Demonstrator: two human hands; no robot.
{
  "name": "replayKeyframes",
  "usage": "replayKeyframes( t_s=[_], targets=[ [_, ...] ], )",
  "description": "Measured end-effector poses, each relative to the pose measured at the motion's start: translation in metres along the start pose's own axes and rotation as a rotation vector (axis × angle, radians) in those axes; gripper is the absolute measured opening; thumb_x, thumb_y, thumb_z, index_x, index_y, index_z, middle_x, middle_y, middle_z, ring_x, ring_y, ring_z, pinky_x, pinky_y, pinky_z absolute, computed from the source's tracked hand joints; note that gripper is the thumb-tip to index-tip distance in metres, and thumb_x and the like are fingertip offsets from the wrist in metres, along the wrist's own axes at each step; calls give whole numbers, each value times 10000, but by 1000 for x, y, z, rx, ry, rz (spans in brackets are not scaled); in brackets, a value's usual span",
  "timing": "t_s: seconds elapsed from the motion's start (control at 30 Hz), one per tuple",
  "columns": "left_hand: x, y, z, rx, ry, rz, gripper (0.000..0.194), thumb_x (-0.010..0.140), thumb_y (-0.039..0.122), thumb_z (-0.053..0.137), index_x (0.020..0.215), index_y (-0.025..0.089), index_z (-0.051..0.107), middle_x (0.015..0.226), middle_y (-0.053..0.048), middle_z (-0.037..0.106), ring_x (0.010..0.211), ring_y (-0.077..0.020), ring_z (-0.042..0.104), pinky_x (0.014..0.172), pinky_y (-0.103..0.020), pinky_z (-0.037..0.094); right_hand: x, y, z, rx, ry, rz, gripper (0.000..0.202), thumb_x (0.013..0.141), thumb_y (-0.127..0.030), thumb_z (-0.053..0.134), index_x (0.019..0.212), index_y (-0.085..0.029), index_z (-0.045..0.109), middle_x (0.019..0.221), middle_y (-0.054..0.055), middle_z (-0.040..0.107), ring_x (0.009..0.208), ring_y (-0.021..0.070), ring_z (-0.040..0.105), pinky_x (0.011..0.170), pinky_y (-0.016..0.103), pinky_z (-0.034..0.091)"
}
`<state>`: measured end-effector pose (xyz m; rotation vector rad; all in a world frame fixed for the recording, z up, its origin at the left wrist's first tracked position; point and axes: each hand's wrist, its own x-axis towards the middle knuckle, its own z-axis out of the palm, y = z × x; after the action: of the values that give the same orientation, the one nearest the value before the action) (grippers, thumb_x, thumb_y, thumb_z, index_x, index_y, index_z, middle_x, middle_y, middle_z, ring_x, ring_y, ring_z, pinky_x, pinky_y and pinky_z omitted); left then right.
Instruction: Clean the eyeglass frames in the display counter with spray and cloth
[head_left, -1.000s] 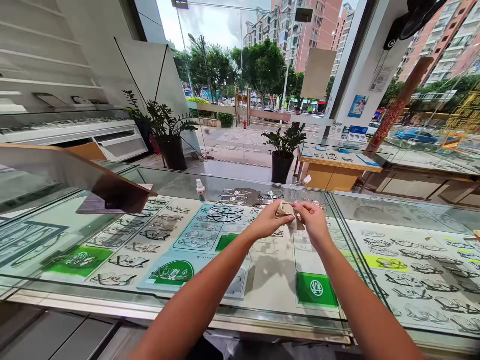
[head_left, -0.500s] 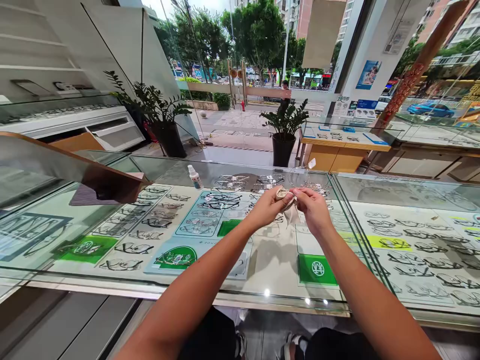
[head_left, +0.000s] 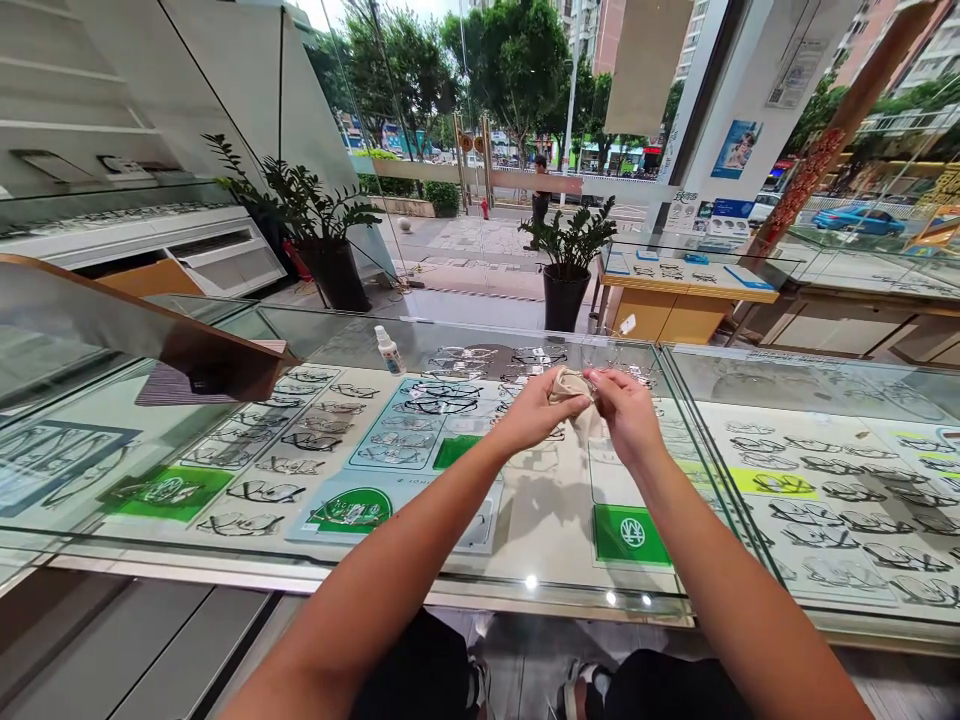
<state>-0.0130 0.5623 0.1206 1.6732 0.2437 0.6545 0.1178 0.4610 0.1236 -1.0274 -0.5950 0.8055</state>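
Above the glass display counter [head_left: 547, 540], my left hand [head_left: 534, 412] is closed around a crumpled beige cloth [head_left: 574, 388], whose loose end hangs below the fingers. My right hand [head_left: 626, 405] pinches a thin pair of glasses at the cloth's right side; the fingers mostly hide the frame, and a small white tag [head_left: 628, 324] sticks up behind it. The two hands nearly touch. A white spray bottle [head_left: 388, 352] stands upright on the glass, to the left of my left hand.
Rows of eyeglasses [head_left: 442, 398] lie in the case under the glass. A brown-edged board [head_left: 225, 365] juts in from the left. Beyond the counter stand two potted plants [head_left: 566, 295] and a wooden display table [head_left: 675, 300]. A person is outside the window.
The cloth has opened out a little in my left hand, and those fingers have shifted on it. The person outside has moved left.
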Motion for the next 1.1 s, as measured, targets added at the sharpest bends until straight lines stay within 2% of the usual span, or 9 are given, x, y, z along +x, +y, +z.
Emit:
replayKeyframes(
  t_s=[0.1, 0.23, 0.33, 0.47, 0.57, 0.7, 0.8, 0.97, 1.1],
  targets=[
    [1, -5, 6, -11, 97, 4, 505, 835, 604, 804, 897, 178, 539, 795, 16, 536, 712, -124, 479, 657, -252, 359, -5, 1, 5, 32, -13, 25, 337, 673, -452, 912, 861, -192, 807, 618, -36, 612, 544, 98, 426, 543, 267, 369],
    [2, -5, 5, 11, 97, 28, 525, 893, 660, 717, 836, 178, 517, 747, 28, 462, 677, -112, 402, 636, -260, 313, -7, -1, 7, 67, 8, 46, 329, 636, -425, 934, 823, -186, 806, 568, -55, 545, 559, 102, 439, 560, 262, 402],
    [1, 0, 0, 12, 33, -2, 521, 918, 666, 680, 850, 167, 549, 770, 10, 501, 697, -121, 420, 659, -267, 340, -2, -2, 3, 85, 28, 44, 307, 609, -408, 938, 775, -192, 797, 599, -34, 598, 609, 127, 512, 603, 273, 456],
    [-1, 5, -4, -72, -98, -37, 506, 841, 611, 791, 971, 153, 621, 893, -32, 608, 801, -151, 522, 741, -274, 424, 5, 0, -2, 128, 63, 38, 276, 589, -374, 934, 751, -209, 784, 751, 5, 723, 682, 147, 592, 627, 274, 489],
    [-1, 3, 0, -80, -60, -33, 531, 770, 562, 870, 1007, 152, 630, 926, -37, 634, 830, -157, 559, 759, -269, 441, 4, 2, -2, 157, 59, 72, 304, 583, -378, 943, 785, -214, 787, 779, 6, 736, 687, 153, 610, 613, 277, 489],
    [1, -4, 7, -56, 116, -20, 540, 764, 594, 862, 936, 167, 580, 802, 10, 577, 704, -119, 493, 662, -247, 395, -1, 6, 3, 118, 3, 122, 372, 630, -447, 937, 874, -208, 789, 547, -66, 540, 506, 109, 421, 502, 274, 374],
    [3, -6, 6, -17, 149, 5, 560, 799, 670, 800, 849, 174, 545, 733, 27, 517, 655, -106, 429, 618, -245, 346, -2, 8, 3, 77, -36, 119, 411, 643, -476, 936, 909, -202, 783, 487, -111, 374, 473, 90, 304, 481, 267, 319],
    [5, -4, -4, 50, 77, 39, 573, 890, 727, 664, 828, 165, 565, 755, 5, 526, 692, -127, 440, 655, -266, 368, 4, 5, -2, 80, -15, 80, 388, 612, -465, 938, 850, -202, 780, 575, -54, 562, 565, 127, 498, 564, 285, 432],
    [5, -5, -6, 38, -51, 27, 518, 859, 660, 738, 921, 160, 623, 875, -26, 608, 779, -152, 516, 741, -278, 432, 10, 3, -7, 109, 28, 45, 352, 579, -415, 948, 808, -211, 775, 782, 12, 744, 710, 167, 637, 657, 303, 515]
  ],
)
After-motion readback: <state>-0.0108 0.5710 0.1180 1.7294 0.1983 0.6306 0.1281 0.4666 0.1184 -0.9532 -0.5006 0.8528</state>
